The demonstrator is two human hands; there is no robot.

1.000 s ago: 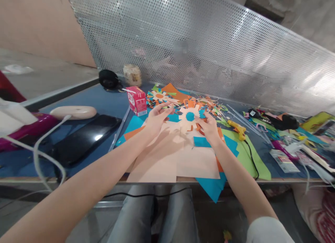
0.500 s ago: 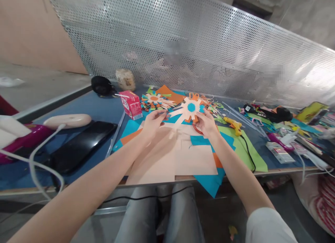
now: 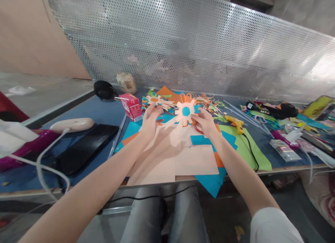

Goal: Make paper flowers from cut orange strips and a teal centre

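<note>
A peach paper flower with a blue round centre hangs above the work sheets, its long pale stem strip pointing down to the left. My right hand pinches it at its right edge. On the other side my left hand is raised with its fingers curved and apart, not touching the flower as far as I can see. Just behind that hand lies a second peach paper flower with an orange centre. Large peach paper sheets lie below both hands. A red handle loop shows partly under my right hand.
A pink drink carton stands left of the flowers. At left lie a black phone and white cable. A yellow glue gun rests on green paper at right. A perforated metal panel closes off the back.
The flower has shifted slightly left and down in my right hand. My left hand has drawn back a little to the left, its fingers turned upward. The view has moved slightly.
</note>
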